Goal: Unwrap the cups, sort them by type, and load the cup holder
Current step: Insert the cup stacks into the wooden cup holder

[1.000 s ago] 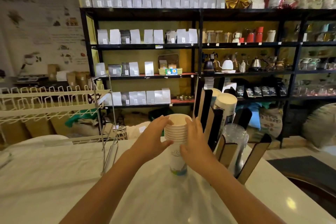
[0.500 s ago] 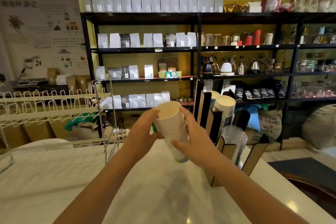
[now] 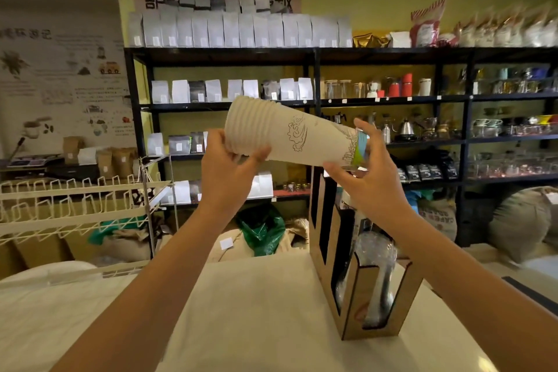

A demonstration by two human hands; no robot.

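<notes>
A stack of cream paper cups (image 3: 290, 136) with a printed line drawing lies nearly level in the air, rims to the left, base to the right. My left hand (image 3: 229, 166) grips the rim end. My right hand (image 3: 367, 172) holds the base end, which carries a blue and green band. Below the right hand stands the wooden cup holder (image 3: 371, 287) with black-edged slots on the white counter (image 3: 256, 311). A stack of clear plastic cups (image 3: 376, 254) sits in its front slot; the cups in the slots behind are mostly hidden by my hand.
A white wire rack (image 3: 81, 205) stands on the counter at the left. Beyond the counter, black shelves (image 3: 314, 103) hold white bags, kettles and jars, with sacks on the floor. The counter's right edge falls away to a dark area.
Both hands have lifted the paper cup stack off the counter and tipped it from upright to almost level, rims to the left, above the cup holder.
</notes>
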